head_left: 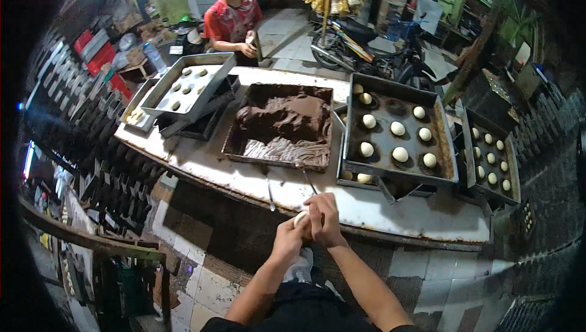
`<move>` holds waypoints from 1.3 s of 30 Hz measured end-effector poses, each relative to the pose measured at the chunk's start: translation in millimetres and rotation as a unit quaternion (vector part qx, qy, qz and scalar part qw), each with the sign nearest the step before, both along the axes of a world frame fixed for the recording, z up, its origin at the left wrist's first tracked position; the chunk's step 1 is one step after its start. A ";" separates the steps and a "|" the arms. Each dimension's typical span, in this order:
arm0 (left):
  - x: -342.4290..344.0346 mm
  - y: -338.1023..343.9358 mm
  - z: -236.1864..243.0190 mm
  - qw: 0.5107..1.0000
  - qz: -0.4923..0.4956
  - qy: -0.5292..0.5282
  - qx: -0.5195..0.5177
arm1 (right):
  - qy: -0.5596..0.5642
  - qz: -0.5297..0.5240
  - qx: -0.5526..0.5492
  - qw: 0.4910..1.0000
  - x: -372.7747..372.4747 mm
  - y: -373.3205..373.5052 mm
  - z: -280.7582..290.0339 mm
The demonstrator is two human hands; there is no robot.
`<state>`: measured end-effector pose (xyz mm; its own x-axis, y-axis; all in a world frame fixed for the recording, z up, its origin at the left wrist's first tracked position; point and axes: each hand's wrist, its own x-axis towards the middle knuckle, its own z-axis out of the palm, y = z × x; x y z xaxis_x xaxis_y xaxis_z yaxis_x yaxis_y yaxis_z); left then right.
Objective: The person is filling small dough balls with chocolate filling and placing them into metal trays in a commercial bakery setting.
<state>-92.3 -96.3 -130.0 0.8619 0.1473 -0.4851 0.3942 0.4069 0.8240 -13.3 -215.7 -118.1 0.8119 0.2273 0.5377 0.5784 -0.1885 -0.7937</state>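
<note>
A small pale dough ball (300,219) is in my left hand (288,240), which is curled around it just in front of the table's near edge. My right hand (324,219) is closed against the same piece, its thumb and fingers bent over the dough. Beyond my hands, a rectangular pan (229,152) holds a thick dark brown, chocolate-like paste (293,115). One thin utensil (309,179) slants from the pan's near rim toward my right fingers. Another slim metal utensil (270,193) lies on the tabletop to its left.
Stacked metal trays (455,170) with round dough balls stand right of the paste, with another tray (516,190) farther right. A tilted tray (152,105) of dough pieces rests on the left. Across the white table (427,219) is a person (235,17) in red, near a parked motorcycle (366,45).
</note>
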 end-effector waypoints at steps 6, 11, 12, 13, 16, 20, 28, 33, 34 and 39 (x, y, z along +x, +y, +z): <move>-27.7 48.5 24.4 0.987 0.080 -0.079 -0.112 | 0.020 -0.180 -0.173 0.968 55.2 31.1 -98.0; -46.0 115.6 23.7 0.991 0.050 -0.095 -0.076 | 0.273 -0.163 -0.208 0.925 72.9 76.6 -79.0; -45.7 123.5 25.9 0.990 0.029 -0.090 -0.103 | 0.188 -0.181 -0.209 0.942 84.8 78.9 -80.7; -41.7 128.6 29.0 0.987 0.049 -0.083 -0.128 | 0.167 -0.184 -0.223 0.942 99.5 81.9 -82.3; -31.7 171.8 -16.8 0.994 0.061 -0.021 -0.093 | 0.139 -0.178 -0.229 0.947 148.2 132.7 -52.8; 23.3 221.1 -22.6 0.988 0.064 0.013 -0.139 | 0.096 -0.212 -0.277 0.932 216.4 163.4 -81.2; 117.9 352.4 -22.1 0.996 0.053 -0.015 -0.069 | 0.201 -0.228 -0.252 0.919 216.9 220.3 -79.6; 157.3 365.6 -19.1 0.995 0.017 -0.049 -0.083 | 0.195 -0.273 -0.213 0.918 222.5 217.9 -69.4; 160.9 363.2 -21.2 0.996 0.012 -0.053 -0.076 | 0.196 -0.274 -0.213 0.917 224.1 221.4 -68.1; 182.0 322.9 -21.7 0.996 -0.039 -0.026 -0.071 | 0.197 -0.196 -0.193 0.941 228.7 223.2 -91.6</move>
